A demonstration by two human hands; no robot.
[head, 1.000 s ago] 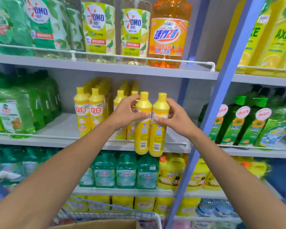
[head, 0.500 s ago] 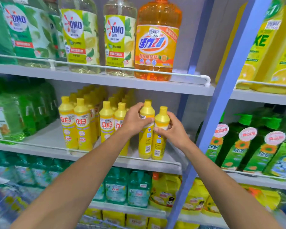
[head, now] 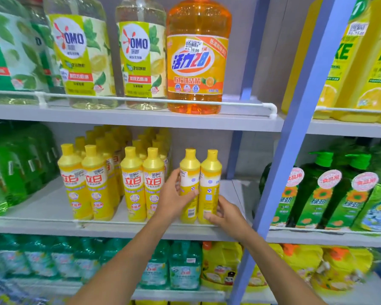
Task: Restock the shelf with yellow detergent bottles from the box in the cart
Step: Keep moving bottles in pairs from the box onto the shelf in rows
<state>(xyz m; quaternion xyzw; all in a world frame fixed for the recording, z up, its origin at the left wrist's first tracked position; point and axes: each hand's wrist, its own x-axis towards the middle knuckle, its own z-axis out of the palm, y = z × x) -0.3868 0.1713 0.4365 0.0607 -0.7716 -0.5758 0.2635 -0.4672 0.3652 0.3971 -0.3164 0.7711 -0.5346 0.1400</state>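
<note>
Two yellow detergent bottles stood upright and touching at front of middle shelf (head: 141,228), left hand (head: 174,200) gripped left bottle (head: 189,170) from 9 o'clock, right hand (head: 224,213) pinched right bottle (head: 211,172) low at 5 o'clock, stocked yellow rows (head: 132,183) at pair's 9 o'clock.

Left yellow bottle (head: 188,172) and right yellow bottle (head: 210,175) stand upright, touching, gripped between our left hand (head: 174,199) and right hand (head: 226,213), seemingly on the shelf (head: 141,230).
</note>
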